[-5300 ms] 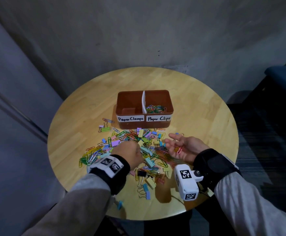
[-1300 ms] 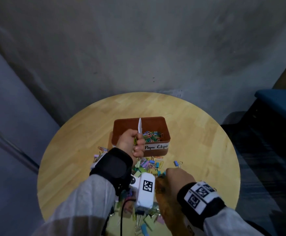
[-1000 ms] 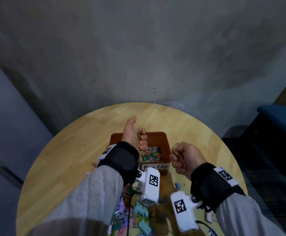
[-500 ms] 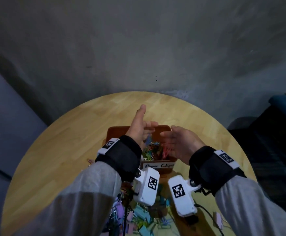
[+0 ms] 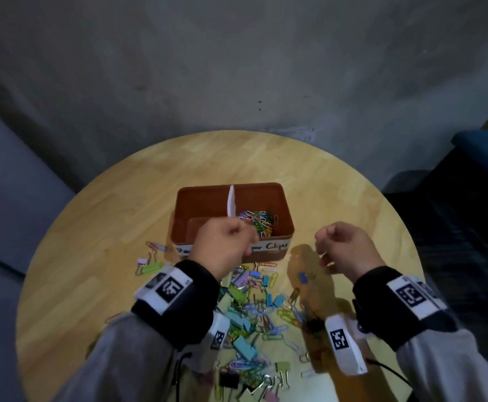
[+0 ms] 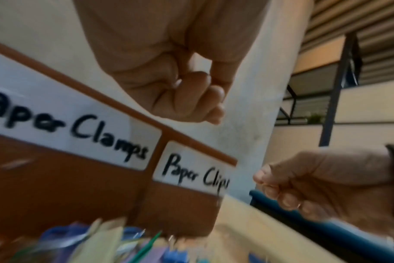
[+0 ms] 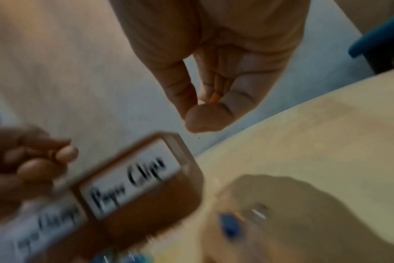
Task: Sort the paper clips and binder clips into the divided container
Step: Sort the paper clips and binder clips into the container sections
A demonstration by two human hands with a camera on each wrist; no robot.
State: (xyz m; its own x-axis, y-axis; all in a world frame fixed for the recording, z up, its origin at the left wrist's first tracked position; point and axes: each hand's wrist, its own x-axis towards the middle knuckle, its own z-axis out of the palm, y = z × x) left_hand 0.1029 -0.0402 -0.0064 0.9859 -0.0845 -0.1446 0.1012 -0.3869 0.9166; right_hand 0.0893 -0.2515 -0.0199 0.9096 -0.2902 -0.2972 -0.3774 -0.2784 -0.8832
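The brown divided container (image 5: pixel 287 216) stands mid-table, labelled "Paper Clamps" (image 6: pixel 79 128) on the left and "Paper Clips" (image 6: pixel 191 175) on the right. Coloured paper clips (image 5: pixel 258 224) lie in its right compartment; the left one shows only brown floor. A mixed pile of paper clips and binder clips (image 5: pixel 254 309) is spread on the table in front of it. My left hand (image 5: pixel 224 243) hovers over the container's front wall, fingers curled into the palm (image 6: pixel 180 89), holding nothing. My right hand (image 5: pixel 344 248) hangs right of the container, fingers curled (image 7: pixel 214 92), no clip plainly in it.
The round wooden table (image 5: pixel 115 227) ends close on all sides. A grey wall rises behind it and a blue seat (image 5: pixel 483 146) stands at the right. A few binder clips (image 5: pixel 150 266) lie apart at the left of the pile, a black one (image 5: pixel 228 380) near me.
Half a second ago both hands were open over the right compartment, with clips falling from them. Both have since pulled back toward me and curled up. My head has tilted down.
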